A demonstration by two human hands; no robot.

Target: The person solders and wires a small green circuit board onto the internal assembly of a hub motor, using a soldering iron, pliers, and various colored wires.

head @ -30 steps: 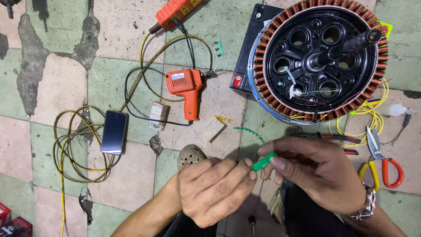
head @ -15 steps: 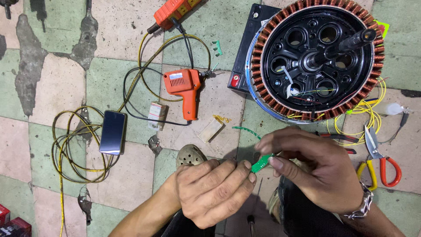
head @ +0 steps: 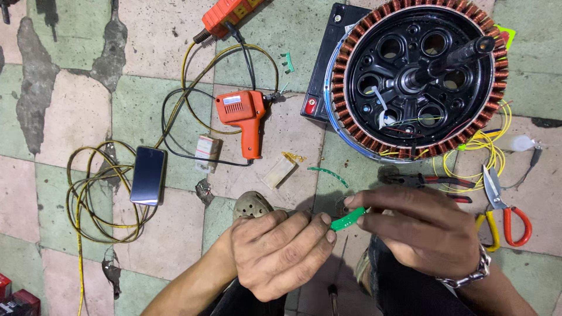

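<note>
Green and small, a curved circuit strip (head: 348, 219) sits pinched between both hands low in the middle of the tiled floor (head: 70, 76). The left hand (head: 281, 253) is curled nearly closed, its fingertips gripping one end of the strip; the right hand (head: 418, 229) is folded around the other end, thumb and forefinger pressing it. Just beyond the hands lies a second green strip (head: 328, 174) on the tiles, near a small wooden block (head: 279, 171). An orange soldering gun (head: 244, 116) rests further up, its black cord looping toward a phone (head: 147, 175) and a tangle of yellow wire (head: 96, 193) by the left edge of the floor. A large motor stator (head: 418, 79) with copper windings fills the far right corner, and orange-handled scissors (head: 504, 206) lie beside the right wrist.
</note>
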